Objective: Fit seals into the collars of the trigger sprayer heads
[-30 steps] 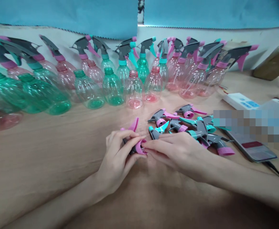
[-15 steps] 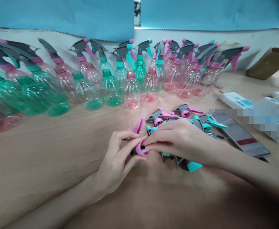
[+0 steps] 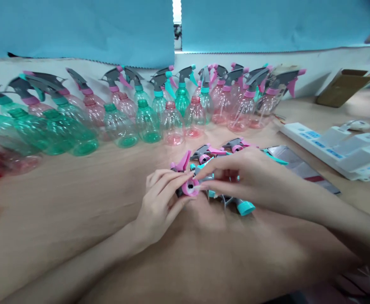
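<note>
My left hand is closed round a trigger spray head with a pink collar and pink trigger. Its collar opening faces me, with a dark spot inside a white ring. At the collar's right side, the thumb and bent index finger of my right hand press in from either side of the rim. Whether a small part sits between those fingertips I cannot make out. Just beyond and beneath my right hand lies a pile of loose spray heads, including a pink one and a teal-collared one.
Clear bottles, such as a green open-necked bottle and a pink one, stand in rows behind; many carry spray heads. To the right are a phone, a white power strip and a brown cardboard box.
My view has shifted a little. The right fingertips have moved from inside the collar opening to its right edge, showing more of the opening. My left hand keeps its hold.
</note>
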Action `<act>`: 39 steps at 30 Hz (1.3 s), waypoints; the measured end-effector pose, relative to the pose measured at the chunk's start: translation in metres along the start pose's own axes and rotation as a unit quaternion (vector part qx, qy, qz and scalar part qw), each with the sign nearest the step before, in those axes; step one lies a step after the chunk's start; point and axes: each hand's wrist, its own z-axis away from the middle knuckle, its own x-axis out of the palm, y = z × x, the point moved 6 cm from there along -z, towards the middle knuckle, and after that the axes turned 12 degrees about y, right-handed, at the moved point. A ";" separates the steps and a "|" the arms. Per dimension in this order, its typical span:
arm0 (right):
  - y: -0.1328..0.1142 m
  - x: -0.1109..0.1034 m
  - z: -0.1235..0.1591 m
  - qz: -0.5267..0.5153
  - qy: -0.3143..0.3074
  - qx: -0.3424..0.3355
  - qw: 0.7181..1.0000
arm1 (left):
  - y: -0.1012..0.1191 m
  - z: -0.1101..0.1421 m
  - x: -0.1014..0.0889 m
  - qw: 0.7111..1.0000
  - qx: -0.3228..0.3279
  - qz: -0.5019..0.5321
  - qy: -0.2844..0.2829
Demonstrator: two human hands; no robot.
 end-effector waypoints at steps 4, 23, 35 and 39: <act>0.011 -0.034 0.015 -0.028 0.042 0.047 0.998 | 0.007 -0.019 0.009 0.999 0.018 -0.002 0.033; 0.072 -0.057 0.070 0.140 0.012 0.045 0.989 | 0.037 -0.067 0.082 0.962 0.211 0.015 -0.174; 0.083 -0.010 0.053 0.240 0.039 -0.059 0.968 | 0.026 -0.019 0.062 0.967 0.122 -0.011 -0.225; 0.085 0.006 0.047 0.230 0.045 -0.050 0.971 | 0.023 -0.015 0.057 0.969 0.134 -0.015 -0.208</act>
